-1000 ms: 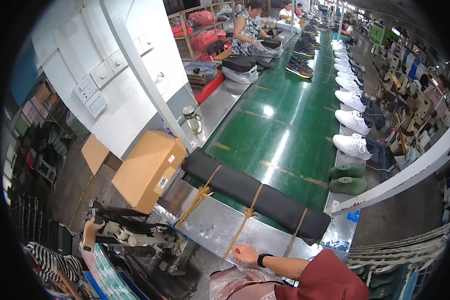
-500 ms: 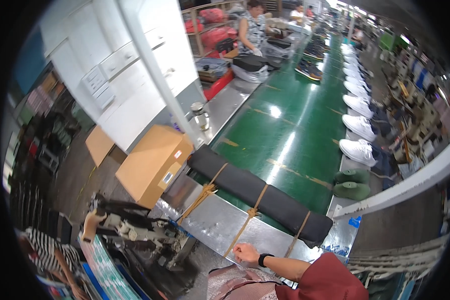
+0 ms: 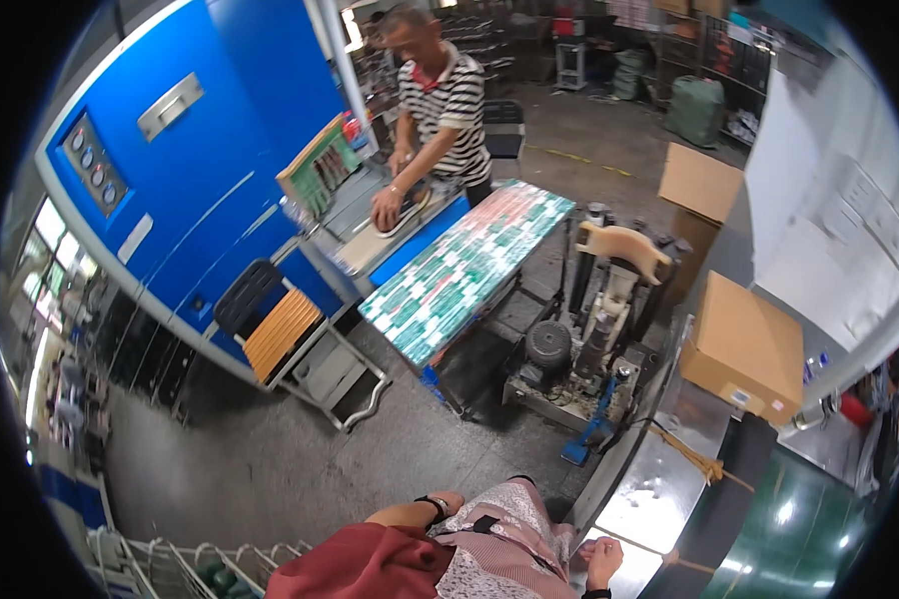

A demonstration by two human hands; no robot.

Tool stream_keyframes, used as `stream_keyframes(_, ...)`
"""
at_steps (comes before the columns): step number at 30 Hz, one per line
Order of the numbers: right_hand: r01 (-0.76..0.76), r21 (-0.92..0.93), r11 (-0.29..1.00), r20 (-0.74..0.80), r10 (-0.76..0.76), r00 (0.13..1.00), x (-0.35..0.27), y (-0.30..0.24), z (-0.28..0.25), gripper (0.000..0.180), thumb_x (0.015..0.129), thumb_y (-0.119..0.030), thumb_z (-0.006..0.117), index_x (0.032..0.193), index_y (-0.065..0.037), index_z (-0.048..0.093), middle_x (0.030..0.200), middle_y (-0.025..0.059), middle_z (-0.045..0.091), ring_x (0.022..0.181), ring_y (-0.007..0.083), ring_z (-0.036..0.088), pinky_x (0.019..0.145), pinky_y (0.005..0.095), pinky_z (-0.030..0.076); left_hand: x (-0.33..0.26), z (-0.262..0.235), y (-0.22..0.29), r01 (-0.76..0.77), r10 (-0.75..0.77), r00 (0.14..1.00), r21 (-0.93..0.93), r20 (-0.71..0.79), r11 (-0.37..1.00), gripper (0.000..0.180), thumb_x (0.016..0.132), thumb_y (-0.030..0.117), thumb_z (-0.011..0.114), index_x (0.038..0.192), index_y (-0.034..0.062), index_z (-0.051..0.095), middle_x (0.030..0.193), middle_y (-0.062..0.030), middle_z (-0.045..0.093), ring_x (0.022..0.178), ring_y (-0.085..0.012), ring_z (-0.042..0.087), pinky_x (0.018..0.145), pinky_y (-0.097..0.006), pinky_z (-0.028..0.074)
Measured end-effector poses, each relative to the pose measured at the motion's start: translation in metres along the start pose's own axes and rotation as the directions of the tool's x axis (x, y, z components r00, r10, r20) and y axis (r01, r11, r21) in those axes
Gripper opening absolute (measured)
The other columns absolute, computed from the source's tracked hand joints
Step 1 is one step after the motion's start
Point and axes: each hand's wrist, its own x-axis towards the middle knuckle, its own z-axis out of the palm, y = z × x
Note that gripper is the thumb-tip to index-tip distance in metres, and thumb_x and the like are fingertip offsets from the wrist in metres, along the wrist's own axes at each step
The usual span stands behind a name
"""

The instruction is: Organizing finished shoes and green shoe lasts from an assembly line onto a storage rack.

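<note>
Head view, looking down: the person's right hand [image 3: 603,559] rests at the near edge of a shiny steel tabletop [image 3: 659,489], fingers [image 3: 609,546] loosely curled against the metal and grasping nothing. The left hand [image 3: 448,501], with a dark wristband just behind it, sits bent back against the patterned shirt at the person's waist — whether its fingers are clenched or released I cannot tell, since they are tucked out of sight.

Nearest the right hand is a tan rope [image 3: 694,461] that runs across the steel tabletop and over a long black pad [image 3: 734,489]; the rope's near end lies just beside the fingers, not touching them as far as can be seen. Farther along the same surface stands a closed cardboard box [image 3: 744,347], well apart from both hands. Beyond the black pad the green conveyor belt [image 3: 819,529] begins.

On the floor between the person and the far wall stands a grey pressing machine [image 3: 594,319] with a pale saddle-shaped top. To its left, a slanted board [image 3: 464,265] is covered in green and white packets. A folding chair [image 3: 280,324] with an orange slatted seat stands beside a big blue machine cabinet [image 3: 200,150]. A co-worker in a striped shirt [image 3: 449,105] leans over a bench there — one hand [image 3: 385,210] pressed on a flat piece.
</note>
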Motion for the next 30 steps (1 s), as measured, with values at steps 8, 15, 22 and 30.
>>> stream_keyframes(8,0.183,-0.345,0.920,0.008,-0.192,0.981,0.019,0.031,-0.001,0.006,0.091,0.007,0.053,0.090,0.003,0.057,0.073,0.0109,0.063,0.057,0.0165,0.064,0.052,0.0276,0.055,0.018,0.035,-0.030,0.047,-0.045,0.999,-0.151,0.017,0.987,0.039,0.092,0.024,0.052,0.121,0.0060,0.070,0.125,-0.0228,0.067,0.118,-0.0373,0.064,0.097,-0.046,0.052)
stream_keyframes(15,0.483,-0.771,0.415,0.458,-0.166,0.873,0.017,0.020,-0.031,0.046,0.090,-0.027,0.058,0.127,0.000,0.060,0.101,0.0195,0.066,0.090,0.0370,0.063,0.082,0.0468,0.050,-0.035,0.016,-0.051,0.169,-0.177,0.984,-0.283,-0.002,0.944,0.039,0.094,0.022,0.047,0.119,0.0058,0.071,0.124,-0.0237,0.067,0.117,-0.0387,0.065,0.099,-0.049,0.051)
stream_keyframes(22,0.794,-0.574,0.201,0.769,-0.201,0.607,0.080,0.047,-0.011,0.055,0.086,-0.021,0.059,0.129,0.014,0.052,0.102,0.0278,0.065,0.085,0.0378,0.066,0.082,0.0558,0.049,-0.079,0.026,-0.081,0.300,-0.333,0.943,-0.413,-0.007,0.860,0.041,0.096,0.023,0.044,0.124,0.0061,0.069,0.126,-0.0252,0.065,0.120,-0.0379,0.063,0.100,-0.048,0.050)
stream_keyframes(30,0.807,-0.527,0.267,0.765,-0.265,0.587,0.115,0.008,0.081,0.050,0.087,-0.019,0.058,0.126,0.013,0.053,0.099,0.0264,0.065,0.082,0.0358,0.065,0.079,0.0535,0.049,-0.083,0.021,-0.108,0.378,-0.444,0.896,-0.521,-0.001,0.765,0.040,0.094,0.026,0.051,0.124,0.0065,0.069,0.124,-0.0236,0.067,0.118,-0.0386,0.064,0.098,-0.048,0.052)
